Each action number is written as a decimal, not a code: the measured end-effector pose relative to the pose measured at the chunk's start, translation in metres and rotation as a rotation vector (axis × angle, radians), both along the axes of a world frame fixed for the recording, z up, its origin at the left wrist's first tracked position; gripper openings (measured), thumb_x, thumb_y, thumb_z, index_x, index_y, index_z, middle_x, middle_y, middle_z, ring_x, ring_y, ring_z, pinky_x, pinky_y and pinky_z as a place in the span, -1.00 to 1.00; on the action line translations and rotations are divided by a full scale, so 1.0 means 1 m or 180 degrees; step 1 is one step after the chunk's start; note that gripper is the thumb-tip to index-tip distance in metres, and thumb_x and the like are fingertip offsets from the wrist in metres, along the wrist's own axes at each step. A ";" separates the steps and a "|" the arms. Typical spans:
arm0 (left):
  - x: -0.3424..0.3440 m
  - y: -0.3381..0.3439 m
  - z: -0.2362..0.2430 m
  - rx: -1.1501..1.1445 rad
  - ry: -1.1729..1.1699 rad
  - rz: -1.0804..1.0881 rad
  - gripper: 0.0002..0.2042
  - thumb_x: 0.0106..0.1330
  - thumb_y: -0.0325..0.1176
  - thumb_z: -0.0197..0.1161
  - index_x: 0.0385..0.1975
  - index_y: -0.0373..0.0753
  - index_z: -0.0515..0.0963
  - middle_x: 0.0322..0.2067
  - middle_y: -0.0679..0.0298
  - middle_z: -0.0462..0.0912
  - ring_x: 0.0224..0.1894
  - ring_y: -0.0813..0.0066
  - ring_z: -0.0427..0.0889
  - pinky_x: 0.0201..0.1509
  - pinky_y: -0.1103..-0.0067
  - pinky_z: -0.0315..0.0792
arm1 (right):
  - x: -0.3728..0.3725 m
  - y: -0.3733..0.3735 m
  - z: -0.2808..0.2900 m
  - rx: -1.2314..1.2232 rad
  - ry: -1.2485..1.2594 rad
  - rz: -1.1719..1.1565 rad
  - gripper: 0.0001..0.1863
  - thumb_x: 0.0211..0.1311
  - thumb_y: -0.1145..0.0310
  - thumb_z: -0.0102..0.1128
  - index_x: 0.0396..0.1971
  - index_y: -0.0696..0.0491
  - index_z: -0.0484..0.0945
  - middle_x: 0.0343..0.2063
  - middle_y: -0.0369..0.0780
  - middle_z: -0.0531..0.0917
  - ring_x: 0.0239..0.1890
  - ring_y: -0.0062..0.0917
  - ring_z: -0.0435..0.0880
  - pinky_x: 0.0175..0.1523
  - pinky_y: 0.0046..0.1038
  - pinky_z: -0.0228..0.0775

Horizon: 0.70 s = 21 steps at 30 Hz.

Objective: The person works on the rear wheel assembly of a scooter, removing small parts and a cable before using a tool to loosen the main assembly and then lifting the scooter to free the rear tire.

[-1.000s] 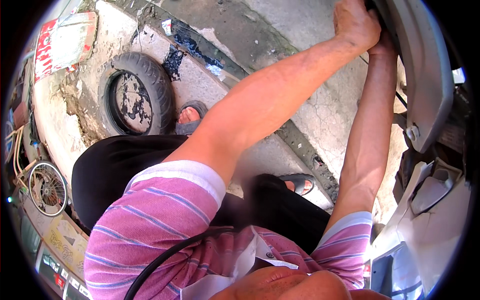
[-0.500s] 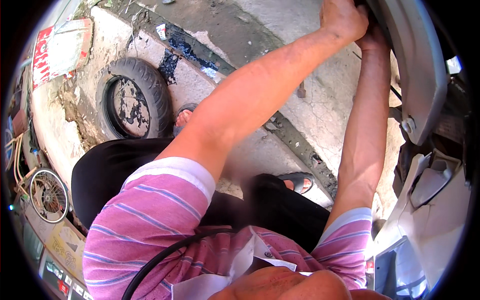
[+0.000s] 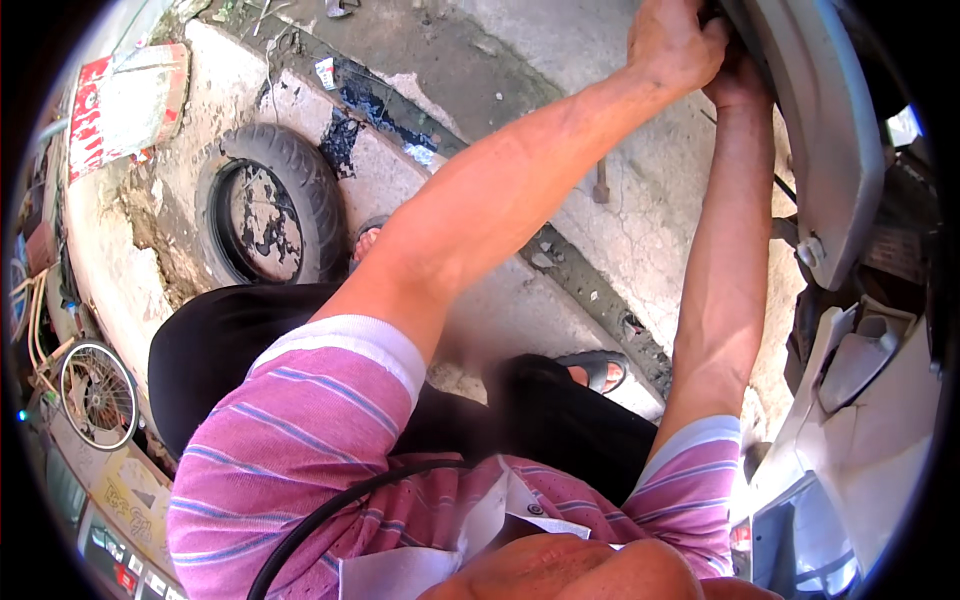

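My left hand (image 3: 672,45) is closed at the top of the view, at the inner edge of a curved grey panel (image 3: 820,130) of a vehicle, on something I cannot make out. My right hand (image 3: 740,82) reaches to the same edge just below and right of my left; its fingers are hidden behind the left hand and the panel. A bolt (image 3: 812,250) shows on the panel's lower end. Dark parts and white bodywork (image 3: 850,450) sit below the panel.
My sandalled feet rest on a concrete step (image 3: 530,310). A loose black tyre (image 3: 322,205) lies at left, with a red-and-white board (image 3: 135,95) above it. A spoked wheel (image 3: 98,395) is at the far left. A small rusty metal piece (image 3: 600,190) lies on the ground.
Both my hands and the grey panel appear a little further left in the view than one second earlier, and my left forearm has moved left and up. My hands stay at the panel's edge.
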State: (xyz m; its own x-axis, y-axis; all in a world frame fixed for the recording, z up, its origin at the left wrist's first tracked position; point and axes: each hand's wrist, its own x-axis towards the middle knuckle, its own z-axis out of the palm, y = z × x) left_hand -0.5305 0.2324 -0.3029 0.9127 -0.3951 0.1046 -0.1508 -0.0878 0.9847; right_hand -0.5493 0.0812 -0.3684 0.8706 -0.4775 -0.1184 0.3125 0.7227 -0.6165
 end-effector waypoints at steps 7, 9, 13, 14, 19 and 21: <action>0.016 -0.014 -0.023 -0.0192 0.0228 0.0039 -0.71 0.38 -0.29 0.13 -0.07 -0.35 0.60 -0.20 -0.26 0.68 -0.05 -0.26 0.66 0.04 0.11 0.53 | 0.005 0.016 0.011 0.0287 -0.0098 0.0195 -0.45 0.59 0.07 -0.10 0.39 0.08 0.37 0.32 -0.14 0.50 0.32 -0.28 0.47 0.46 -0.24 0.24; 0.011 -0.014 -0.025 0.0279 -0.0391 0.0204 -0.74 0.38 -0.29 0.13 -0.15 -0.37 0.61 -0.22 -0.26 0.68 -0.09 -0.30 0.65 -0.01 0.09 0.53 | 0.005 0.014 0.011 0.0140 0.0052 -0.0044 -0.45 0.58 0.07 -0.09 0.39 0.08 0.38 0.33 -0.13 0.50 0.34 -0.28 0.45 0.47 -0.25 0.23; 0.008 -0.006 -0.019 -0.0023 -0.0415 0.0132 -0.76 0.37 -0.30 0.14 -0.21 -0.37 0.61 -0.24 -0.26 0.67 -0.13 -0.32 0.64 -0.05 0.07 0.52 | 0.003 0.002 0.000 -0.0198 0.0092 0.0050 -0.45 0.59 0.07 -0.11 0.39 0.06 0.38 0.34 -0.14 0.50 0.36 -0.29 0.43 0.49 -0.26 0.20; 0.011 -0.007 -0.023 -0.0037 -0.0300 0.0131 -0.76 0.37 -0.31 0.15 -0.21 -0.37 0.61 -0.24 -0.26 0.67 -0.13 -0.31 0.64 -0.04 0.07 0.52 | 0.006 0.008 0.003 -0.0024 0.0099 -0.0086 -0.45 0.60 0.07 -0.13 0.40 0.06 0.36 0.36 -0.15 0.47 0.37 -0.29 0.42 0.50 -0.27 0.19; 0.020 -0.022 -0.033 -0.0214 0.0023 0.0230 -0.78 0.35 -0.33 0.16 -0.23 -0.37 0.61 -0.25 -0.27 0.66 -0.10 -0.28 0.65 -0.02 0.07 0.51 | 0.010 0.006 0.002 0.0116 0.0016 -0.0120 -0.45 0.61 0.08 -0.17 0.42 0.06 0.33 0.39 -0.16 0.44 0.39 -0.30 0.39 0.53 -0.27 0.14; 0.017 -0.022 -0.030 -0.0174 -0.0028 0.0256 -0.78 0.35 -0.34 0.16 -0.22 -0.37 0.61 -0.25 -0.27 0.66 -0.10 -0.28 0.65 -0.02 0.07 0.51 | 0.008 0.002 -0.003 0.0095 -0.0022 -0.0096 -0.44 0.61 0.07 -0.18 0.43 0.06 0.33 0.39 -0.16 0.43 0.40 -0.30 0.38 0.53 -0.27 0.12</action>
